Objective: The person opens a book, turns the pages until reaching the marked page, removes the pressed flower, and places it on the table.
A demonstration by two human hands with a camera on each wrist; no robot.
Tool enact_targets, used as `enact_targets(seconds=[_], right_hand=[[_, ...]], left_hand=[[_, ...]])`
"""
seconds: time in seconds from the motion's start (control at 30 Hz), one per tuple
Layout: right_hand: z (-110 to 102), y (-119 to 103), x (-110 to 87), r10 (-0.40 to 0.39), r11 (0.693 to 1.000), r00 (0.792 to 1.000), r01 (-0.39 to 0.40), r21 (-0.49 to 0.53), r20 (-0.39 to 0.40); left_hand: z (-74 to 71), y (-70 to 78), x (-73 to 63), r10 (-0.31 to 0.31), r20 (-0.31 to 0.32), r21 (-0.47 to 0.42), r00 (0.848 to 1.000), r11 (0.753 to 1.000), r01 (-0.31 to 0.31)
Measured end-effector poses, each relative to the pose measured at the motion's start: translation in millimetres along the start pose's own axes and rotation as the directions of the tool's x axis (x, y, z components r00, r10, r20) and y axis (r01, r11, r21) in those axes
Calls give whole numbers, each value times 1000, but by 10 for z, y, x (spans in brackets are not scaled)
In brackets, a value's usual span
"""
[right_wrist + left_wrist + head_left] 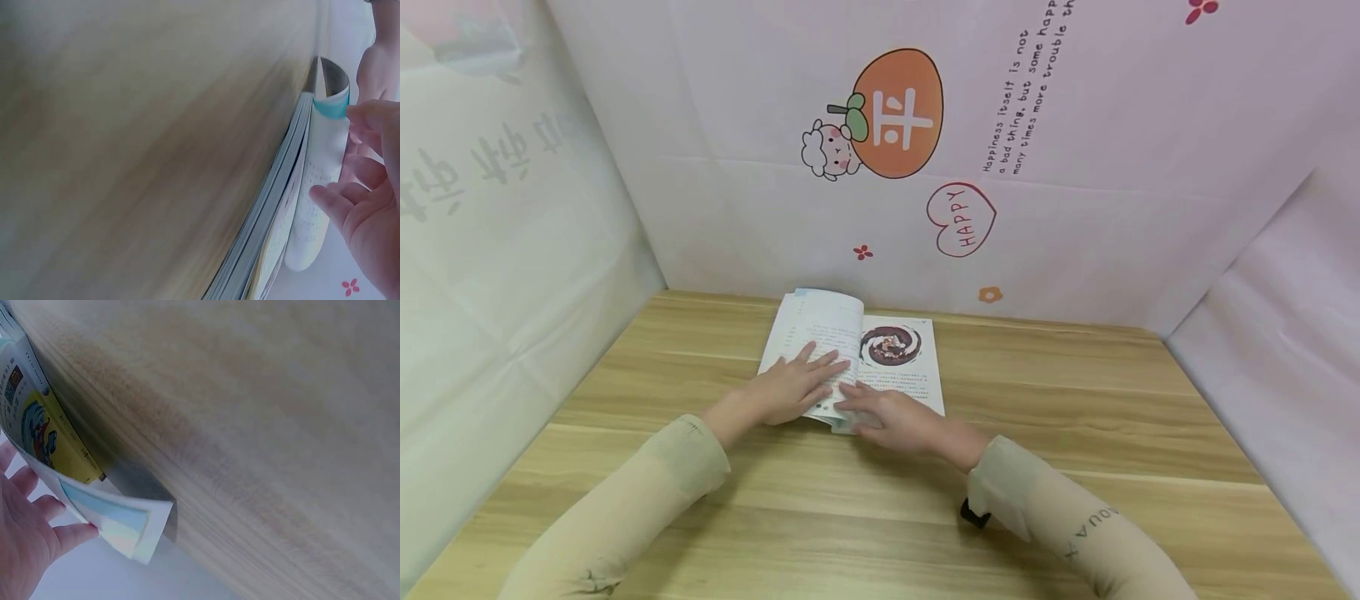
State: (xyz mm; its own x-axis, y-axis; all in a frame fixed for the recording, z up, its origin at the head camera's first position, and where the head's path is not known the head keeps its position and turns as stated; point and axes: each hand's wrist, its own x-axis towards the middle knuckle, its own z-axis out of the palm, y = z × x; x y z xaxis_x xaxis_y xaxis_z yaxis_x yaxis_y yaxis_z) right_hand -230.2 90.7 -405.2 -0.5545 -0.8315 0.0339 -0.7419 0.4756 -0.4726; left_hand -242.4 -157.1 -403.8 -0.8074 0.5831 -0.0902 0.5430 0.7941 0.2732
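An open book (925, 354) lies on the table, its left-hand pages bowed up and a dark swirl picture on the right page. Spread across the left page (820, 321), my left hand (793, 387) presses with straight fingers. Its thumb touches the lower page edge in the left wrist view, where a yellow printed sheet (72, 453) shows beneath. My right hand (895, 417) rests beside the spine, fingers extended onto the bowed pages. From the right wrist, these fingers (331, 203) touch the curved page (306, 228), above the stacked page edges (262, 206). Part of the left page is hidden under the hands.
The wood-grain table (1060, 392) extends around the book. Behind it rises a printed cloth backdrop (737, 225), close to the book's top edge. More cloth hangs at left and right. A black object (975, 512) shows under the right cuff.
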Motion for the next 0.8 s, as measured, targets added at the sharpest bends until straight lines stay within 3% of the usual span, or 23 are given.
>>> enact_targets(seconds=[0.33, 0.63, 0.8], right_hand=[[-85, 200, -163, 31, 999, 1000, -31, -45, 0], [-177, 383, -365, 84, 996, 996, -84, 7, 3], [-224, 444, -468, 107, 994, 994, -107, -18, 9]], left_hand=[[10, -43, -17, 7, -15, 10, 1000, 1000, -6], [22, -90, -32, -17, -40, 45, 999, 999, 19], [36, -108, -34, -26, -37, 47, 999, 999, 27]])
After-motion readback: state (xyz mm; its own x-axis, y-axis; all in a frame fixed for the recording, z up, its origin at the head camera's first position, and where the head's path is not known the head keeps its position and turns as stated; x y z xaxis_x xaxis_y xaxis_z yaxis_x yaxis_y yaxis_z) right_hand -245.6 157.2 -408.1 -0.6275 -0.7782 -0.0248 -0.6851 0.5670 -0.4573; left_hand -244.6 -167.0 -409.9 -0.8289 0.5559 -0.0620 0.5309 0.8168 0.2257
